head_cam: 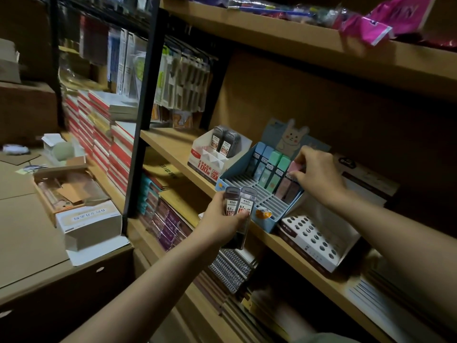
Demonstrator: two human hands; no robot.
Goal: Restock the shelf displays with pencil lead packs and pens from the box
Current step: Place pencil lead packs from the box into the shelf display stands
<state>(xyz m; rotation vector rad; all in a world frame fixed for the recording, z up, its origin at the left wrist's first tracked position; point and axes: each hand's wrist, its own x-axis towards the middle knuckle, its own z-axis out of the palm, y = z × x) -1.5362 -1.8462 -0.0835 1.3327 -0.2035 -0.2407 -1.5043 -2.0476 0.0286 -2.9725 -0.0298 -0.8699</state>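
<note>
- While the left hand (223, 219) grips two clear, boxy 0.7 lead packs (239, 206) just before the wooden shelf (173, 144), fingers wrapped round them,
- the right hand (315, 173) pinches a pink pack (295, 167) at the slotted blue cardboard display (237, 174), right of the white display (197, 157).

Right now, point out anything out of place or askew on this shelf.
The blue display tray is mostly empty slots, with pastel packs only along its back row. The white display box holds just two lead packs. A pink packet overhangs the top shelf's edge.
</note>
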